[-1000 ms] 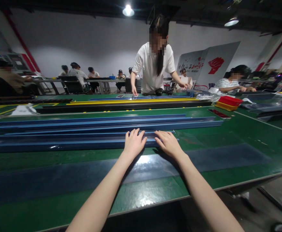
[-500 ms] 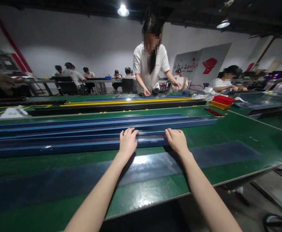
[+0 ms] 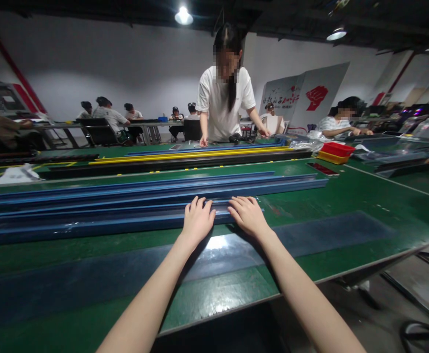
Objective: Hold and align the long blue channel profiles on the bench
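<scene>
Blue glossy channelled strip [image 3: 122, 224], left fingers [image 3: 200, 204] loosely spread on it, right fingers [image 3: 239, 203] likewise

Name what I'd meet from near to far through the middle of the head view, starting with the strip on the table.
Clear strip, front blue rail, rear blue rails, black rail, yellow rail, standing person in a white shirt.

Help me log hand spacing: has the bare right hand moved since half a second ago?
Yes, the right hand moved left, away from the glossy dark rectangular phone.
</scene>
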Demonstrator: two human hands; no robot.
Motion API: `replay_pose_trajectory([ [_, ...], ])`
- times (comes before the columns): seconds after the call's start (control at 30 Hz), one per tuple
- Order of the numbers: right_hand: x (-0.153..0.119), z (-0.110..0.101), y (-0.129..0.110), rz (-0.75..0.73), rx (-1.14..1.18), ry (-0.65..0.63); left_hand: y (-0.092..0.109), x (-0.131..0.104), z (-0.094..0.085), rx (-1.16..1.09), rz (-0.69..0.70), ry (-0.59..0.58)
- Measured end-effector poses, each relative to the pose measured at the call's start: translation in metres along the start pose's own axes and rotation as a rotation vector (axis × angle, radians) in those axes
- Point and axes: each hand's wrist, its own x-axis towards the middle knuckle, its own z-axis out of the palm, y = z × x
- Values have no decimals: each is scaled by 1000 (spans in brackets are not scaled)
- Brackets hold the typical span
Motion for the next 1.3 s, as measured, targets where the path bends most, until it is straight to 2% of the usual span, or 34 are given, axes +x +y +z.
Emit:
replay_pose_trajectory([
  [0.23, -6, -11, 23, 233, -68, 72, -4, 1, -8, -5, -51, -30],
  [0.33, -6, -13, 27, 299, -107, 46, -8, 2, -9, -18, -84, -1],
  [0.47, -5, -12, 22, 266, -104, 4, -8, 3, -9, -51, -93, 63],
  [0.67, -1, -4, 4, -10, 6, -2, -2, 1, -1, -51, -14, 116],
  [0.77, 0, -2, 0, -58, 28, -2, -1, 0, 2, -23, -19, 104],
  [0.9, -1, -5, 7, 8, 2, 22, -1, -1, -1, -14, -44, 66],
  [1.1, -6, -10, 23, 202, -69, 81, -6, 1, -7, -6, -90, 10],
  [1.2, -7, -12, 27, 275, -93, 85, -9, 1, -8, -9, -111, 34],
  [1.3, -7, -13, 26, 271, -101, 50, -9, 2, -8, -25, -112, 79],
])
